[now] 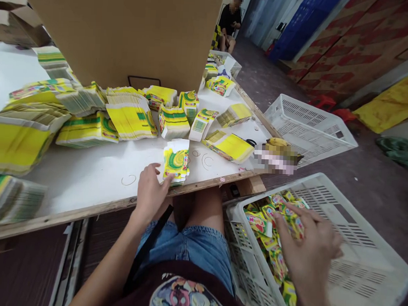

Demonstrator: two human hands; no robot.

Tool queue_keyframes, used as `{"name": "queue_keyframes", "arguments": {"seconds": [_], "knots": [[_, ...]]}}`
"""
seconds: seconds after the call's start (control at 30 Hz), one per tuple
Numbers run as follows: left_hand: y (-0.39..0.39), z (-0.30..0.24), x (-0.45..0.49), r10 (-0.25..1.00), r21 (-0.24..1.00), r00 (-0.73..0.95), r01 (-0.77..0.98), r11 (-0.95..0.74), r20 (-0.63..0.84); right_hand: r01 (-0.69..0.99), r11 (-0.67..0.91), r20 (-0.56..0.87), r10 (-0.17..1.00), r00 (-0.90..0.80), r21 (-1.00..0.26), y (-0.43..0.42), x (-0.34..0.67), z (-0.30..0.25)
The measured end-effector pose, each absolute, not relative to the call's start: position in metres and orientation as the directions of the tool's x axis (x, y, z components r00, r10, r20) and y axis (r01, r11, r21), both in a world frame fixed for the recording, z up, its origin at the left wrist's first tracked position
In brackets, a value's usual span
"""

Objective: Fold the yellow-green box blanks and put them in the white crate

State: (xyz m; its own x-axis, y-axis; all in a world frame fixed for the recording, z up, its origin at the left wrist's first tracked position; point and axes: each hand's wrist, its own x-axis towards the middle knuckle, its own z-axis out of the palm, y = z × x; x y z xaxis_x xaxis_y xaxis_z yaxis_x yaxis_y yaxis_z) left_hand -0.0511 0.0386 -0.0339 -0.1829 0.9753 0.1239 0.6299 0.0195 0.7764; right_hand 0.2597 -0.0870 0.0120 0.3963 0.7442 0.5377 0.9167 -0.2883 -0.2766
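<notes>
Closest, above small yellow packets (pixel 277 261) heaped in a white crate (pixel 354 272), right hand (pixel 310 241) loosely spread, thumb apart from fingers; hard to tell whether touching any packet. Just past that, over the near edge of the desk (pixel 95 166), left hand (pixel 151 184) with fingers spread, thumb at a small stack of yellow cartons (pixel 175 163). Beyond, a row of yellow carton bundles (pixel 133 118), then a tall cardboard box (pixel 128 32); farthest, a seated person (pixel 228 21) in black.

Blue denim shorts (pixel 186 243) end in frayed hems — a flat black strap (pixel 150 246) crosses their left side. The dark maroon shirt (pixel 145 270) carries a rounded cartoon print (pixel 187 297) — pink, white and blue among its colours.
</notes>
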Motion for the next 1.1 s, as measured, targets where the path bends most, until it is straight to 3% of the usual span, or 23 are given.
{"name": "queue_keyframes", "arguments": {"seconds": [0.1,0.27,0.4,0.47,0.57,0.73,0.9,1.03,1.1], "knots": [[0.045,-0.036,-0.067,0.988,0.783,-0.145,0.62,0.057,0.043,0.904,-0.105,0.467,0.828,0.31,-0.413,-0.079,0.241,0.002],[0.021,-0.016,-0.062,0.995,0.877,-0.061,0.479,-0.041,0.08,0.729,0.169,0.43,0.884,0.186,-0.663,-0.057,0.172,0.005],[-0.01,-0.001,-0.045,0.95,0.98,0.295,0.133,-0.149,0.105,0.683,0.332,0.438,0.899,-0.019,-0.651,-0.048,0.141,0.014],[-0.022,0.0,-0.038,0.901,0.99,0.42,0.042,-0.138,0.108,0.66,0.321,0.389,0.92,-0.046,-0.679,-0.047,0.139,0.012],[-0.032,-0.006,-0.031,0.893,0.998,0.445,-0.033,-0.055,0.064,0.589,0.213,0.281,0.959,0.025,-0.78,-0.049,0.142,0.005],[-0.033,-0.022,-0.02,0.835,0.942,0.542,-0.226,0.247,-0.089,0.342,0.109,0.174,0.971,0.165,-0.933,-0.057,0.139,-0.004],[-0.032,-0.038,-0.012,0.738,0.767,0.67,-0.429,0.477,-0.084,0.257,0.134,0.169,0.979,0.117,-0.957,-0.059,0.131,-0.003],[-0.033,-0.044,-0.011,0.727,0.739,0.677,-0.431,0.519,-0.116,0.246,0.147,0.174,0.98,0.094,-0.958,-0.062,0.131,-0.005],[-0.033,-0.045,-0.01,0.767,0.727,0.625,-0.457,0.513,-0.148,0.286,0.161,0.215,0.962,0.167,-0.944,-0.063,0.131,-0.008]]}}
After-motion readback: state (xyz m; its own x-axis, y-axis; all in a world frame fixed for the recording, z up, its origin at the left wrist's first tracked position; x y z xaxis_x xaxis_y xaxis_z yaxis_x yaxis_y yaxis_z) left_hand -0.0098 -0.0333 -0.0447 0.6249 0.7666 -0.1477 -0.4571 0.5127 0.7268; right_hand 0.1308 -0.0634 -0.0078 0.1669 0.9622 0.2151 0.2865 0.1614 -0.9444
